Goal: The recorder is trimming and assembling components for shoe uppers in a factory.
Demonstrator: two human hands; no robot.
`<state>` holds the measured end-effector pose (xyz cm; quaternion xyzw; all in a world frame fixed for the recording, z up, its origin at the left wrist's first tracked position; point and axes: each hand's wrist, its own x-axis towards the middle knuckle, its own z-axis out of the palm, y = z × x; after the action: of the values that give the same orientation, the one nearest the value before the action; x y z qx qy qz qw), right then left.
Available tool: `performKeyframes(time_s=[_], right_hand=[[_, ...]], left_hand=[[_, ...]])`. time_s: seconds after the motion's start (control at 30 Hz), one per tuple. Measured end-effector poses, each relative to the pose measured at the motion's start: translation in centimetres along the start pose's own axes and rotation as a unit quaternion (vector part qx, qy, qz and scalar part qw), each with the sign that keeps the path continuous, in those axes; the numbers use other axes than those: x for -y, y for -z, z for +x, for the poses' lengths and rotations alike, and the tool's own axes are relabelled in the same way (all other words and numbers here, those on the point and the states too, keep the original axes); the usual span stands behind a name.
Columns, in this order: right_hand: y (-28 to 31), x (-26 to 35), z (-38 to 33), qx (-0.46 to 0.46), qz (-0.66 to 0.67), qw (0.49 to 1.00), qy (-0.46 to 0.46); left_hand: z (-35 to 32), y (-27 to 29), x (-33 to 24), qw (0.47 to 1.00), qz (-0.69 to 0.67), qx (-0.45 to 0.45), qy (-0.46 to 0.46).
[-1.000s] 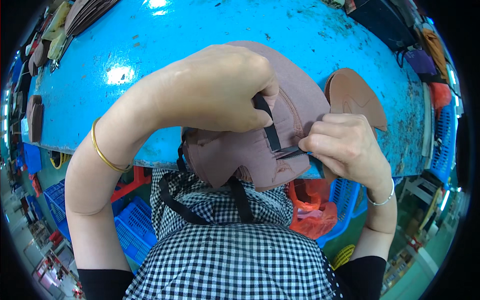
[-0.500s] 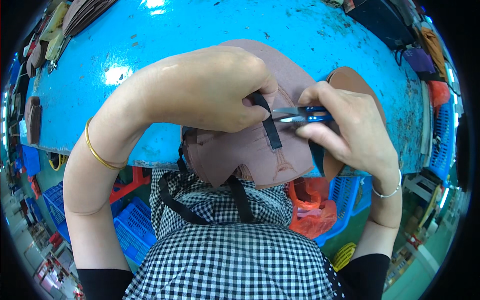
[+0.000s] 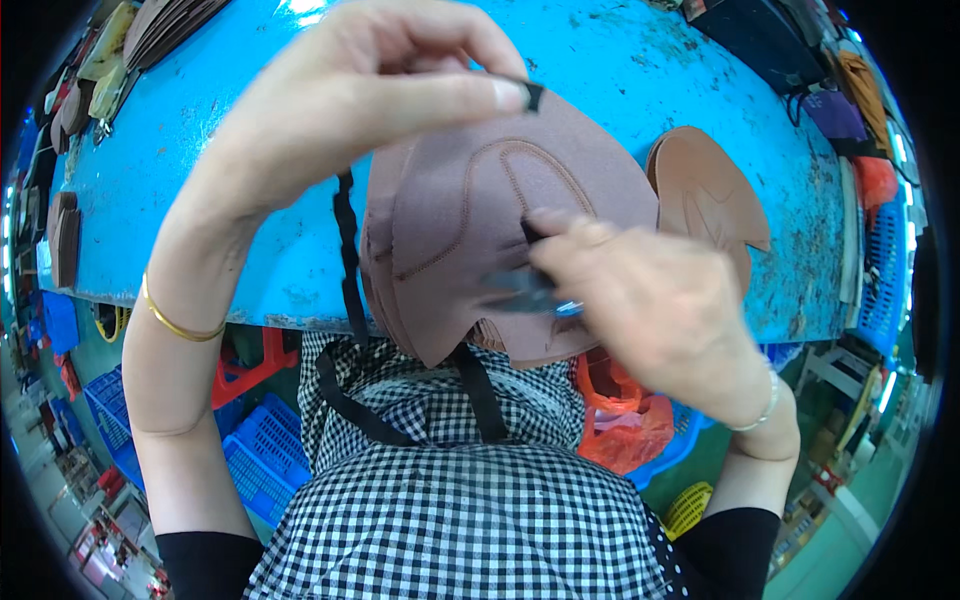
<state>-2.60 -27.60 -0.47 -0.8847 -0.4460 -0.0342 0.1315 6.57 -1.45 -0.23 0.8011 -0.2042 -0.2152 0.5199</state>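
A stack of mauve-brown leather pieces (image 3: 440, 190), the top one stitched in a curved line, lies at the table's front edge. Over its far part my left hand (image 3: 400, 95) is closed, pinching the end of a black strap (image 3: 534, 98) between thumb and fingers. Above the stack's near right part my right hand (image 3: 650, 305), smeared by motion, grips blue-handled thread snips (image 3: 525, 288). Something small and black (image 3: 531, 232) shows at its fingertips, too blurred to name. Left of the stack a wavy black strip (image 3: 347, 250) runs down from under my left wrist.
Tan leather pieces (image 3: 710, 190) lie to the right on the blue table (image 3: 300, 270). Further leather stacks (image 3: 65, 240) stand along the left side. Below the table are blue baskets (image 3: 265, 455) and a red plastic bag (image 3: 630, 435). A dark box (image 3: 755, 40) stands far right.
My left hand has lifted away and to the far left with a black strap end. My right hand has drawn the snips nearer and left. The strap across the top piece is gone from there.
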Motion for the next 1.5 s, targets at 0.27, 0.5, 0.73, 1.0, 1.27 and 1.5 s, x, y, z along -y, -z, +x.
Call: performKeyframes(time_s=[0.27,0.5,0.73,1.0,1.27,1.5], right_hand=[[-3.0,0.5,0.6,-0.072,0.07,0.994,-0.053],[-1.3,-2.7,-9.3,-0.412,0.6,0.596,-0.34],[-1.5,-9.6,-18.9,-0.327,0.35,0.703,-0.526],[-0.4,-6.3,-12.1,-0.302,0.321,0.814,-0.379],[-1.0,-5.2,0.2,0.032,0.119,0.992,0.011],[-0.3,-6.5,1.3,0.076,0.172,0.982,0.023]], left_hand=[[-1.3,0.5,-3.5,0.988,0.0,-0.15,-0.024],[-0.3,-0.2,-4.0,0.994,0.051,0.042,-0.089],[1.4,-2.6,-1.6,0.973,0.082,0.211,0.049],[2.1,-4.2,0.0,0.963,0.208,0.163,-0.06],[1.2,-3.2,0.6,0.937,0.318,0.043,-0.138],[1.5,-2.2,0.6,0.957,0.255,0.126,-0.064]])
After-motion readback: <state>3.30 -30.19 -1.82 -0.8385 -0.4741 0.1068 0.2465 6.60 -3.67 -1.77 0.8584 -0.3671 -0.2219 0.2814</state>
